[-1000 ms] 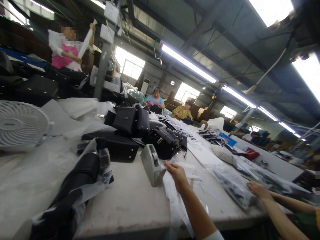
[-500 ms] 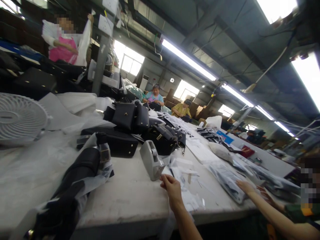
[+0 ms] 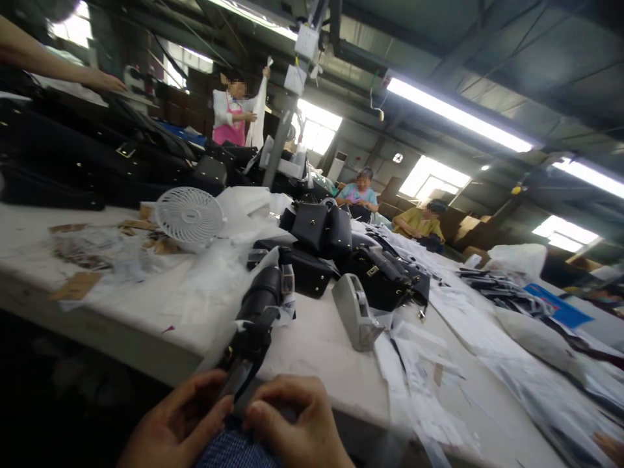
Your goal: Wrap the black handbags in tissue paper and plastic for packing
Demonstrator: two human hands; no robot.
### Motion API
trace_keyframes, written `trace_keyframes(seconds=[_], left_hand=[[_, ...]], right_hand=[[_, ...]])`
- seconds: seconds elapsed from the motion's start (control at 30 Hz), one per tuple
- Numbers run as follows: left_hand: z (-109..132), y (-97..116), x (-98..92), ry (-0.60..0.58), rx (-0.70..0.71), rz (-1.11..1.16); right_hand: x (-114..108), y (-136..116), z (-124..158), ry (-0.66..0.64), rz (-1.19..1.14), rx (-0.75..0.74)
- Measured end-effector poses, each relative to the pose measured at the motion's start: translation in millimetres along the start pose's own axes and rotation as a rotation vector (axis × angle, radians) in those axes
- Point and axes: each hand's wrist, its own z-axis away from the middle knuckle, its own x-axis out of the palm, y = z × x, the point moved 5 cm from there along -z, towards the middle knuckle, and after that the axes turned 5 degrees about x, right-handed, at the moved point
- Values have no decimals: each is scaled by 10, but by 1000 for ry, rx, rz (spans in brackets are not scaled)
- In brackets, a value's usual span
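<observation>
A black leather bag (image 3: 263,292), partly wrapped in thin clear film, lies lengthwise on the table with its near end over the front edge. My left hand (image 3: 180,416) curls around that near end, thumb and fingers closed on a dark strap part. Just right of it, my right hand (image 3: 297,416) is closed in a pinch against the same end; what sits between its fingertips is too small to make out. A grey tape dispenser (image 3: 353,312) stands on the table beyond my right hand, apart from it.
Several black bags (image 3: 312,227) are piled behind the dispenser. A white fan (image 3: 190,214) stands at left, near paper scraps and tags (image 3: 78,286). White film strips (image 3: 419,377) lie at right. Another person's arm (image 3: 63,68) reaches over bags at upper left. Others work farther back.
My right hand has left the tape dispenser's front and come to the bag's near end. My left hand has come into view there. The view has swung left.
</observation>
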Motion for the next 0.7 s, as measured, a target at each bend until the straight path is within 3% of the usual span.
trace_keyframes(seconds=[0.17, 0.37, 0.57, 0.7], left_hand=[[79, 149, 113, 53, 155, -69], [19, 98, 67, -100, 109, -57], [39, 53, 76, -142, 37, 2], [107, 97, 122, -107, -50, 94]], right_hand=[[212, -104, -150, 68, 160, 33], [189, -121, -203, 135, 351, 155], [125, 40, -217, 128, 129, 257], [205, 82, -178, -64, -189, 209]])
